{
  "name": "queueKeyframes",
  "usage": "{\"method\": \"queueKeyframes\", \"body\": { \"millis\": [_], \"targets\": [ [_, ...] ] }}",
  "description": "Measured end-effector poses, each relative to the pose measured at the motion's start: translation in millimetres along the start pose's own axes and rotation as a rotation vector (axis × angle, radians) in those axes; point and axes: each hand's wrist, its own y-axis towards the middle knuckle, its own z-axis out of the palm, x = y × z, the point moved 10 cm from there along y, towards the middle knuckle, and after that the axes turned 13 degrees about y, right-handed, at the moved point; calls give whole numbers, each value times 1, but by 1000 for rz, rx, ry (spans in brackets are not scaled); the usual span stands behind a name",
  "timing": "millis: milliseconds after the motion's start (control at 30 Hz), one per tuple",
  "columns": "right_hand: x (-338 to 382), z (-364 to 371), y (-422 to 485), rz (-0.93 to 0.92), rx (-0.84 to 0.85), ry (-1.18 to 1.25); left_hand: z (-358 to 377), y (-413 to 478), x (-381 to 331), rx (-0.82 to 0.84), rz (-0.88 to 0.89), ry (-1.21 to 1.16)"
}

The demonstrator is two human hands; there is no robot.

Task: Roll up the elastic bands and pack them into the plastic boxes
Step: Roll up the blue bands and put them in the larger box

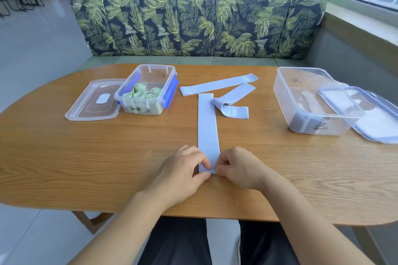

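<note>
The left hand (183, 170) and right hand (239, 170) each pinch the near end of a blue band (208, 127) flat on the tabletop (86, 157), and fingers (205, 162) hide its corners. The right box (287, 97) is cloudy, so its inside is hard to see. Its lid (375, 133) is cut off

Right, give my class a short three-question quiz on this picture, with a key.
1. True or false: the green rolls sit in the left box.
2. How many blue bands lie unrolled? A two, B three, C five.
3. Fill in: the left hand and right hand pinch the long band's ____ end.
Key: 1 true; 2 B; 3 near.
</note>
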Motion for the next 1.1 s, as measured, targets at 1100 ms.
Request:
{"method": "queueKeyframes", "body": {
  "millis": [1100],
  "targets": [
    [-4,-15,-37,-269,-397,245,4,-10,3,-222,76,53]
  ]
}}
